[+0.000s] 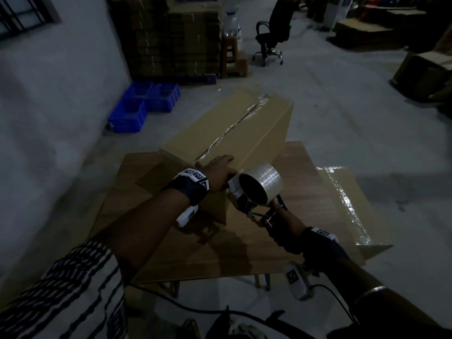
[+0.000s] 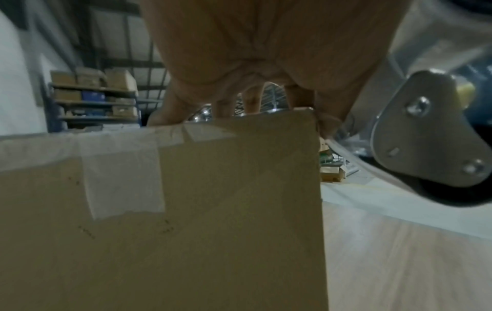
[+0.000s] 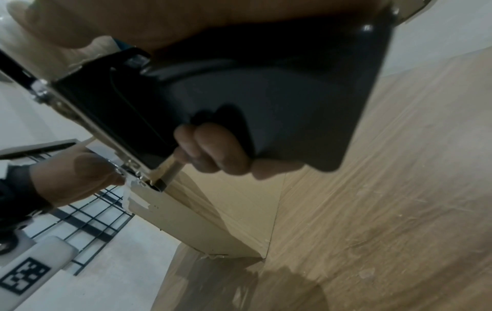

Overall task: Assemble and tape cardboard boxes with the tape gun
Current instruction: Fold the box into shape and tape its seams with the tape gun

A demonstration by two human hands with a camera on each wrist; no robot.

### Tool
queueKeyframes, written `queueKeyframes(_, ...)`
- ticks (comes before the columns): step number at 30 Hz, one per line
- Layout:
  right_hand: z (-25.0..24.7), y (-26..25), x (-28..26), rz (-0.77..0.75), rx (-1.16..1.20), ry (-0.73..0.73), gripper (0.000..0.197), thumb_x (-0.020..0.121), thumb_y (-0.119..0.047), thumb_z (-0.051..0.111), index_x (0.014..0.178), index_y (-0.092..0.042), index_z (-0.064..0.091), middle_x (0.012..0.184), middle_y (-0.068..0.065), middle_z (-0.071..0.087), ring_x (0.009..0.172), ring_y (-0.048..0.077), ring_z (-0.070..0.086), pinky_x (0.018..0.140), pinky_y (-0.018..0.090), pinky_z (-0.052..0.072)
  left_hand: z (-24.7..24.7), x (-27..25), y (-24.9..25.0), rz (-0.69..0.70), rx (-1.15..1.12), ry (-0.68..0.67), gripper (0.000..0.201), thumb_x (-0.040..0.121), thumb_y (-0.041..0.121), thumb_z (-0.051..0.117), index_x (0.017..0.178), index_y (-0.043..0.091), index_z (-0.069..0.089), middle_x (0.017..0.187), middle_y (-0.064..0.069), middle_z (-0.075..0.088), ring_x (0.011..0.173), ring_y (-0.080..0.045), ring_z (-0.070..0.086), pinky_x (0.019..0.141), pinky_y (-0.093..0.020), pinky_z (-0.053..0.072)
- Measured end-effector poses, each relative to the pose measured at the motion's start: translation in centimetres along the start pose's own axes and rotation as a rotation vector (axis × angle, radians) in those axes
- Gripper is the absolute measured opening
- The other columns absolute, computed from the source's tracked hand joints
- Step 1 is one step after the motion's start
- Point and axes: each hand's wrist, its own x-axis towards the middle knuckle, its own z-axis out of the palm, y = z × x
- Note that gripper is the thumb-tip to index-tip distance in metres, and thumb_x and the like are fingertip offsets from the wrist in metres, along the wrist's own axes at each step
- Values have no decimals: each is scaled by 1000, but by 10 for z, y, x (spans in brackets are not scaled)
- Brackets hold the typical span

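A long cardboard box [image 1: 234, 123] lies on the wooden table [image 1: 305, 192], a shiny clear tape strip running along its top seam. My left hand [image 1: 217, 170] rests on the top of the near end, fingers stretched forward. In the left wrist view the fingers [image 2: 250, 99] reach over the top edge of the box's end face [image 2: 213, 210], where a short tape tab [image 2: 122, 178] hangs down. My right hand [image 1: 283, 216] grips the tape gun [image 1: 254, 206] by its black handle [image 3: 266, 94]. Its clear tape roll [image 1: 260, 185] sits beside the box's near right corner [image 3: 202, 223].
Another taped box [image 1: 347, 192] lies off the table's right side. Blue crates [image 1: 144, 104] and tall stacks of flat cardboard [image 1: 176, 37] stand by the left wall. An office chair [image 1: 274, 33] is far back. A cable [image 1: 337, 299] trails near the table's front edge.
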Motion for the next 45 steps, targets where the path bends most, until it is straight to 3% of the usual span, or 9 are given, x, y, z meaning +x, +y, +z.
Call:
queueKeyframes(8,4,1,7,-27,3,22,86,63,-87,46,110,-16,56,56,-2,52,41,10,39,42,21,31,-3,-3,6,-60,-52,5,43,87,26,66,130,27,58,159,-5,11,147,-25,9,102,-76,20)
queueKeyframes(12,6,1,11,-64,11,34,91,65,-92,49,112,-15,61,58,1,51,44,13,39,43,22,30,2,-1,2,-51,-144,37,45,83,23,71,127,19,61,158,-8,17,147,-27,15,108,-66,22)
queueKeyframes(16,5,2,15,-103,-49,45,122,42,-103,57,117,-7,60,59,3,49,45,15,38,44,23,30,2,-3,6,-39,-190,109,50,82,13,72,130,7,59,156,-14,22,145,-30,21,115,-49,24)
queueKeyframes(21,1,1,14,-104,-44,31,118,45,-101,55,119,-10,58,55,1,51,42,13,39,42,21,31,-2,-8,10,-67,-169,92,43,82,18,71,125,18,63,155,-10,24,143,-28,24,109,-62,24)
queueKeyframes(25,-8,3,16,-83,-63,95,88,47,-101,57,74,-18,61,53,0,42,40,14,32,43,22,26,-4,-10,15,-16,-313,188,28,87,9,67,115,4,68,149,-18,31,131,-35,42,104,-37,40)
queueKeyframes(29,-25,8,10,-13,-15,136,71,64,-92,51,54,-22,53,54,0,33,40,13,23,45,22,19,-11,-16,18,-24,-160,145,21,87,38,66,103,26,72,142,-13,38,124,-35,47,101,-35,37)
queueKeyframes(35,-38,2,4,20,37,140,70,78,-86,44,48,-23,50,53,-1,30,39,12,22,43,21,20,-14,-16,20,-130,6,53,24,87,52,50,110,45,51,140,3,30,124,-32,35,98,-62,30)
queueKeyframes(41,-42,2,-2,43,41,153,71,75,-88,44,48,-25,60,54,0,29,41,14,20,46,22,17,-22,-15,27,-238,-44,63,88,83,44,60,140,64,-3,128,4,33,116,-28,38,88,-50,33)
queueKeyframes(45,-43,1,-5,44,23,156,74,71,-91,45,46,-22,51,54,-1,28,42,14,19,46,23,16,-21,-10,31,-271,-31,98,90,85,47,59,138,65,-12,121,1,35,112,-29,42,89,-45,34)
